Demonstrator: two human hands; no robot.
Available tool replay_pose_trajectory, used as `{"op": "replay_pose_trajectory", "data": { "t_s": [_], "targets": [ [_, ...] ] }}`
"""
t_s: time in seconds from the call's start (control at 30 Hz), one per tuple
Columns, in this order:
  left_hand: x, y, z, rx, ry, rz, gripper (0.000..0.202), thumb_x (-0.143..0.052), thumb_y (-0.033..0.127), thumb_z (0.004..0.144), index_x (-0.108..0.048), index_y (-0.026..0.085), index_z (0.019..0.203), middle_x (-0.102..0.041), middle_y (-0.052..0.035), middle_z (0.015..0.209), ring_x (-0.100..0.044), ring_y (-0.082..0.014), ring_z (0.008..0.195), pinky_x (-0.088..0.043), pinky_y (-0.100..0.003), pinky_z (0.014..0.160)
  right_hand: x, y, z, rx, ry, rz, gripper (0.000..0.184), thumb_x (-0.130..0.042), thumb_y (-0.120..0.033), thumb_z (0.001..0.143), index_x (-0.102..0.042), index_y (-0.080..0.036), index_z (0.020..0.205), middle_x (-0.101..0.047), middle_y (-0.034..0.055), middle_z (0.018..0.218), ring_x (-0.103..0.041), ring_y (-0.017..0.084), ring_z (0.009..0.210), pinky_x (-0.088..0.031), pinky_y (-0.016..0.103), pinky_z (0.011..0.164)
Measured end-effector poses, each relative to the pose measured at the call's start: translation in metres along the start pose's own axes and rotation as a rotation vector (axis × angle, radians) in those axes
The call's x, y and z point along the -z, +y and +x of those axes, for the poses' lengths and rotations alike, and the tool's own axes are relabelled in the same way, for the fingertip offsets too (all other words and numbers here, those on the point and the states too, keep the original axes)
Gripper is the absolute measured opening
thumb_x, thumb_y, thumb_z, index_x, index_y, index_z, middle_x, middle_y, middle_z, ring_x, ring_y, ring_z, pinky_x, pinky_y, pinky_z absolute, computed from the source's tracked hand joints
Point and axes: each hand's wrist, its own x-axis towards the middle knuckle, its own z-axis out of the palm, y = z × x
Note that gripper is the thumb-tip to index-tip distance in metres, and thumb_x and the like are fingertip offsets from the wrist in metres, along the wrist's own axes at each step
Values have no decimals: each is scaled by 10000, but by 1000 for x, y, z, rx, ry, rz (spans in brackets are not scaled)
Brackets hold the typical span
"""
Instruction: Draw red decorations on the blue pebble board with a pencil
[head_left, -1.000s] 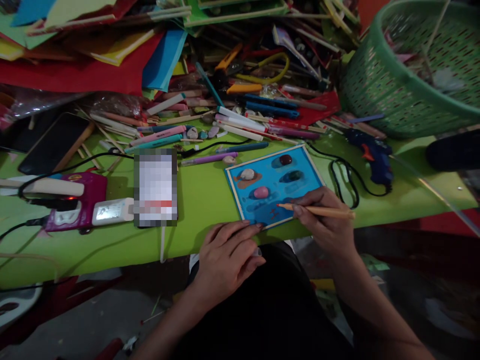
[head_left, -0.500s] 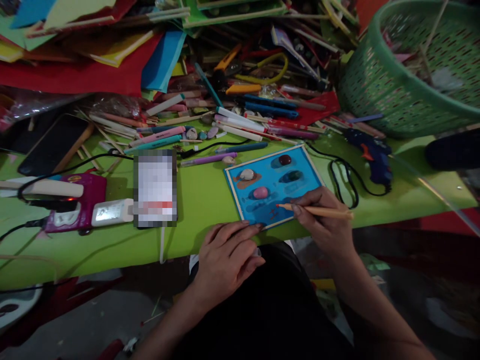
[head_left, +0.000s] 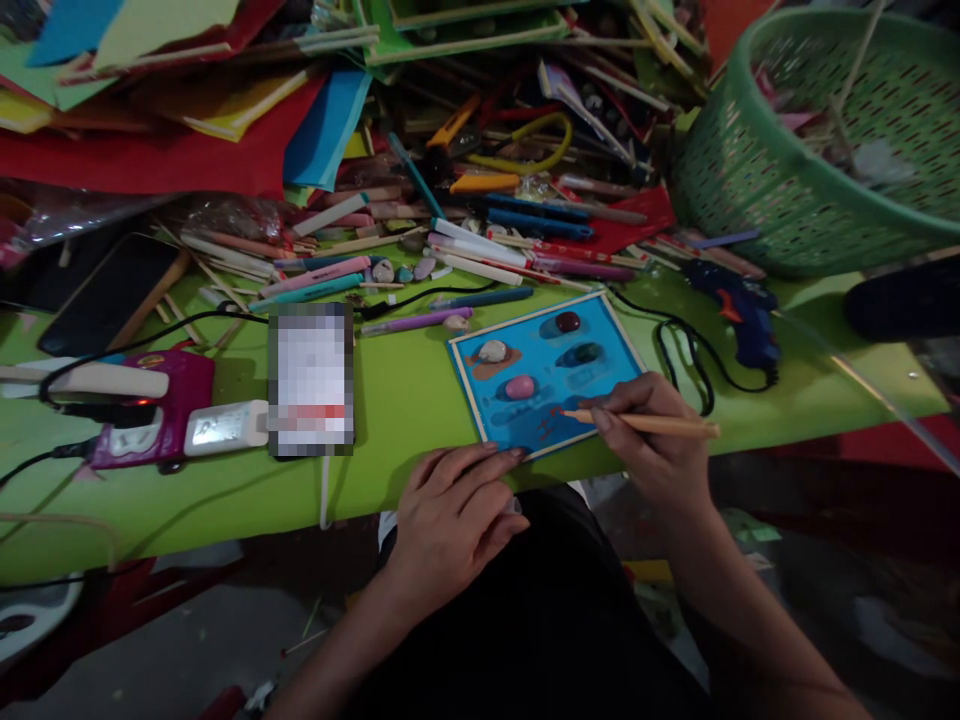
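Note:
My right hand (head_left: 656,440) is closed round an orange marker (head_left: 645,424), its tip at some orange-red marks on a blue board (head_left: 480,385) framed with thin wooden sticks. Stuck on that board are a whitish stone (head_left: 493,351), a pink stone (head_left: 519,387), a dark red stone (head_left: 568,321) and a dark green one (head_left: 589,352), with coloured drawing around them. Fingertips of my left hand (head_left: 457,510) rest at the board's near left corner. Between its thumb and curled fingers a small translucent cap (head_left: 513,506) shows, mostly hidden.
Left of the board lie a phone with a blurred screen (head_left: 311,380) and a purple power strip (head_left: 161,410) with cables. Markers (head_left: 322,270), scissors (head_left: 517,160) and sticks pile up behind. A glue gun (head_left: 739,310) and a green basket (head_left: 795,180) stand right.
My right hand has shifted slightly right with the marker, and a bit more orange-red shows near its tip. The left hand stays at the corner.

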Motion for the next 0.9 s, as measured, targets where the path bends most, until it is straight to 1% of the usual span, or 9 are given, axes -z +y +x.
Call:
{"op": "replay_pose_trajectory", "data": {
  "t_s": [0.17,0.27,0.47,0.57,0.67,0.8,0.9],
  "targets": [
    [0,0,0,5,-12,9,329,-510,392,1085,-694,237,861,-799,-12,1232,-687,-214,1182,-449,-383,966,-1,-3,1,34,-55,-2,84,-713,-206,901,-650,-261,892,-668,-27,740,-693,190,650,-510,309,573],
    [0,0,0,1,-6,12,353,-489,403,1093,-685,236,850,-799,-10,1231,-689,-214,1175,-450,-382,959,-2,-6,3,66,-45,-49,105,-709,-188,895,-636,-263,880,-669,-33,731,-689,184,645,-504,303,572],
    [0,0,0,0,0,9,385,-453,428,1105,-675,231,860,-797,-7,1238,-690,-213,1178,-450,-380,955,-1,-5,2,19,-9,-35,92,-706,-197,897,-642,-255,865,-677,-19,742,-690,191,663,-511,312,595],
    [0,0,1,1,0,1,375,-459,421,1105,-671,226,864,-794,-6,1246,-692,-211,1177,-446,-379,964,-1,-2,0,19,-34,7,64,-714,-233,909,-655,-249,889,-673,-14,755,-705,199,694,-521,312,603],
    [0,1,1,3,4,1,364,-467,417,1102,-674,228,869,-796,-7,1241,-694,-210,1172,-449,-378,955,-1,-2,-1,46,-73,-2,78,-713,-229,913,-642,-254,891,-656,-27,716,-691,190,657,-503,302,572],
    [0,1,1,8,-2,3,365,-464,415,1103,-673,232,866,-793,-6,1251,-692,-212,1179,-450,-382,953,-1,-4,1,45,-34,-53,102,-708,-214,905,-622,-257,871,-671,-15,739,-699,201,669,-519,325,591],
    [1,1,1,2,-4,12,355,-474,404,1099,-680,234,866,-794,-9,1248,-695,-217,1172,-453,-385,949,-2,-3,-1,21,-13,-37,108,-717,-215,898,-625,-256,858,-670,-11,739,-712,213,693,-534,335,610]
  ]
}}
